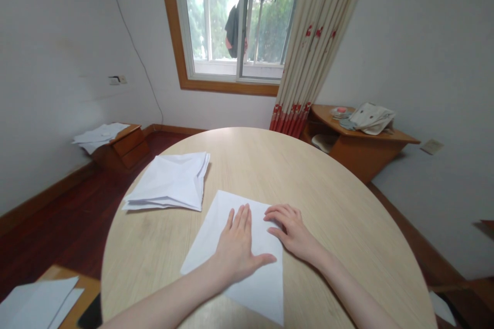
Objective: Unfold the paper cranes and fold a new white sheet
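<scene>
My left hand (pixel 236 249) lies flat, fingers extended, gripping nothing, on a smooth, white, angular paper sheet (pixel 263 288), probably to steady it. My right hand (pixel 292 229) curves loosely at its right edge, unclenched, seemingly guarding alignment. Beneath is a round, pale, wood-grained table (pixel 328 200); leftward, a white, layered paper stack (pixel 170 182) sits apart, likely leaving working room.

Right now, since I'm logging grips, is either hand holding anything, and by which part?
Nothing appears held: the left hand lies flat on the white paper, and the right hand is half curled at the paper's right edge.
</scene>
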### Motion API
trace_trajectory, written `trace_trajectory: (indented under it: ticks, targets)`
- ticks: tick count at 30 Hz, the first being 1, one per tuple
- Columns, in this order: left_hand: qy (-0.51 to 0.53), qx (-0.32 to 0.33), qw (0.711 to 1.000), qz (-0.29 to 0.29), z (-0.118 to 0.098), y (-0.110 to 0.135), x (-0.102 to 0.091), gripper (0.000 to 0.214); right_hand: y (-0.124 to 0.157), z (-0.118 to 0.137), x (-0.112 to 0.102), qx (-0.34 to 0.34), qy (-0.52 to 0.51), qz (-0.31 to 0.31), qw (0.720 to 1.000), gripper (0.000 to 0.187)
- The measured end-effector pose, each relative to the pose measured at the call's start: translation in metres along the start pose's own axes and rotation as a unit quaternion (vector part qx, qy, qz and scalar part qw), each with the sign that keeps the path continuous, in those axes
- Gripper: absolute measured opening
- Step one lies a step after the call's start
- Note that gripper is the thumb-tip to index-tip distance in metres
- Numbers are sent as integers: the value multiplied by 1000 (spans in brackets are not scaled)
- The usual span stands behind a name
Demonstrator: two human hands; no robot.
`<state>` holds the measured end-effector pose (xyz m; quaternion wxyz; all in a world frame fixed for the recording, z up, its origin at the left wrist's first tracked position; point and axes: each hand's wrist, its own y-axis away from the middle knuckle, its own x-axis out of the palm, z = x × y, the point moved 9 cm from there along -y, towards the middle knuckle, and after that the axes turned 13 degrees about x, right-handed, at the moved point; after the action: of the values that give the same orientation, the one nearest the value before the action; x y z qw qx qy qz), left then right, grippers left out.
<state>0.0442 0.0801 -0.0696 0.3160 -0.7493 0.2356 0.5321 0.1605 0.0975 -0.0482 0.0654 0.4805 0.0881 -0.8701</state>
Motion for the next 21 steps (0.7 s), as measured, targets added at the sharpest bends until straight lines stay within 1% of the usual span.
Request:
trace_trajectory:
  ticks: [3, 6, 9, 11, 16, 21]
  targets:
    - [4, -2, 1000, 3, -1, 0, 0, 106, 1, 2, 3, -6, 28, 26, 999, 26]
    - [6, -7, 1000, 22, -1, -2, 0, 104, 2, 3, 9, -13, 65, 59, 996, 37]
    - [11, -7, 999, 39, -1, -4, 0, 106, 3, 4, 12, -27, 104, 75, 991, 41]
    - [17, -5, 999, 36, -1, -6, 0, 107, 3, 5, 11, -37, 125, 68, 989, 41]
    - [21, -9, 999, 26, 5, -7, -1, 109, 5, 7, 3, -54, 157, 27, 986, 35]
    - [4, -17, 1000, 3, 12, -8, -9, 103, 6, 4, -3, -37, 184, 7, 982, 31]
